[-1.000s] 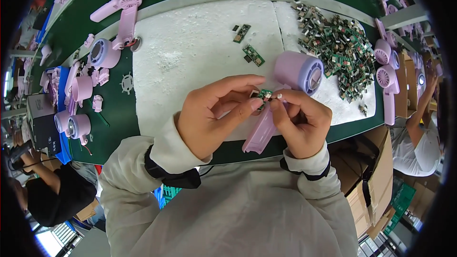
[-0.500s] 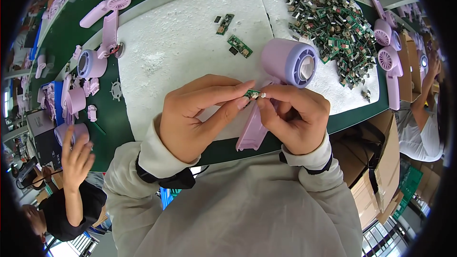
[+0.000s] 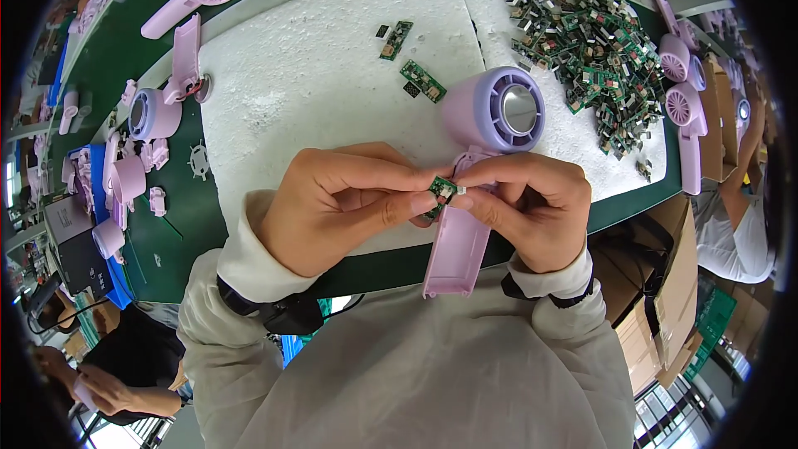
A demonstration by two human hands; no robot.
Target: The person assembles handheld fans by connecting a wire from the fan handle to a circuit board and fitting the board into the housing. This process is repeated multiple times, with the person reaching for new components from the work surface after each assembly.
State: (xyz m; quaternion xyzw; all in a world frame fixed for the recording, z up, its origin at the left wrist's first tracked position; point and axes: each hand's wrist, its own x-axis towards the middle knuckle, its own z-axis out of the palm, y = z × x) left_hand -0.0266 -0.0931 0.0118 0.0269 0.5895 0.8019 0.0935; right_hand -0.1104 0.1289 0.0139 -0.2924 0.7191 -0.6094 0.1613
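Observation:
My left hand point(image 3: 341, 204) is closed, pinching a small green circuit board point(image 3: 443, 188) between thumb and fingertips. Against the board's right edge, the thumb and index finger of my right hand point(image 3: 536, 204) close on a tiny white connector point(image 3: 460, 190). Whether the plug is seated in the board I cannot tell. Beneath both hands lies a lilac handheld fan point(image 3: 478, 120), its round head on the far side and its hollow, open handle point(image 3: 459, 254) pointing toward me. My fingers hide the joint between head and handle.
A white foam sheet point(image 3: 283, 83) covers the green table point(image 3: 179, 224). Several loose circuit boards point(image 3: 422, 81) lie on it, with a large heap of boards point(image 3: 594, 58) at far right. Lilac fan parts point(image 3: 155, 113) stand left. A cardboard box point(image 3: 636, 283) sits right; a co-worker's hand point(image 3: 108, 391) shows lower left.
The fan has turned, its head now facing up more and its handle reaching nearer to me. The board is tilted differently in my fingers. The co-worker's raised hand at left has dropped.

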